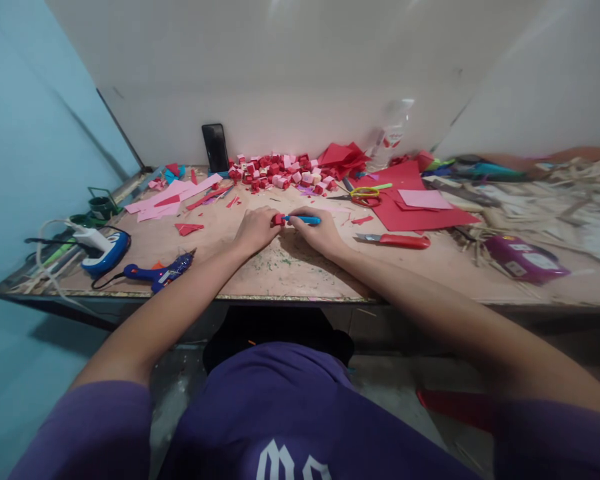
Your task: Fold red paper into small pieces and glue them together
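Observation:
Close to the middle of the wooden table, my left hand (258, 230) is closed around a small red paper cube (279, 219). My right hand (319, 233) grips a blue pen (307, 220), its tip pointing left at the cube. Whether the tip touches the cube is too small to tell. Behind both hands lies a pile of little red and pink paper cubes (280, 172). A red-handled knife (400, 241) rests to the right of my right hand, and yellow-handled scissors (363, 193) lie farther back.
On the left are a blue glue gun (160, 272), a blue power strip (107, 253) with cables, and pink paper strips (167, 200). A phone (215, 148) leans against the wall. Red paper sheets (405, 200), a plastic bottle (391, 137) and a purple packet (525, 259) occupy the right.

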`<state>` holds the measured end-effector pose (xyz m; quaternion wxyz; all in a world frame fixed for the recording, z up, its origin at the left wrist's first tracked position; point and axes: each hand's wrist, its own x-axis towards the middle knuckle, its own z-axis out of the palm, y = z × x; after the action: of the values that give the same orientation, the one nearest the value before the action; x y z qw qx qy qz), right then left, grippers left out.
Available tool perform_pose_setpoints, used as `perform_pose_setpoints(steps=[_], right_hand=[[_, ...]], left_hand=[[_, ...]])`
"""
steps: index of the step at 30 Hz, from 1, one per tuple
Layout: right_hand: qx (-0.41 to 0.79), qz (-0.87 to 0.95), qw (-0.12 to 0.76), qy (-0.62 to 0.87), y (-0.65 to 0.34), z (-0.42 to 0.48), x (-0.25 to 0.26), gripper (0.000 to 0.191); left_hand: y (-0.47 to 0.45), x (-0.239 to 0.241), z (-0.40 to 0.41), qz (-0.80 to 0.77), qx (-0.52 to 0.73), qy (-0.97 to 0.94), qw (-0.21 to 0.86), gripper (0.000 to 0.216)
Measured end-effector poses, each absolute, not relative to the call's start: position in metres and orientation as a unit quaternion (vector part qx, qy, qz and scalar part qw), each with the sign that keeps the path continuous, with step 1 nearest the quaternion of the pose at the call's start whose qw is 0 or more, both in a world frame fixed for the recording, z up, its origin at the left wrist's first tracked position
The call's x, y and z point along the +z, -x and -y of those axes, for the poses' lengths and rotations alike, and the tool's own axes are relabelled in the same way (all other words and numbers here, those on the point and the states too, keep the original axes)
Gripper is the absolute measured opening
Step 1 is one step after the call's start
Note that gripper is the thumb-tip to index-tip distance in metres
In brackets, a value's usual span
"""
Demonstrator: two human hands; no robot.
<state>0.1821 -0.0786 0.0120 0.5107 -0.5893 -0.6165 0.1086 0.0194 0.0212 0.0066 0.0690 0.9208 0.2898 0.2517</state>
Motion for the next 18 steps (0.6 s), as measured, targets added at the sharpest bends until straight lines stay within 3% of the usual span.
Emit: perform_pose_setpoints(steps=[18], right_hand=[[0.114, 0.605, 0.522, 0.591, -0.1819, 0.0769, 0.0106, 0.021]], left_hand=[[-0.0194, 0.0053, -0.0212, -0.293, 0.253, -0.919, 0.07, 0.016]])
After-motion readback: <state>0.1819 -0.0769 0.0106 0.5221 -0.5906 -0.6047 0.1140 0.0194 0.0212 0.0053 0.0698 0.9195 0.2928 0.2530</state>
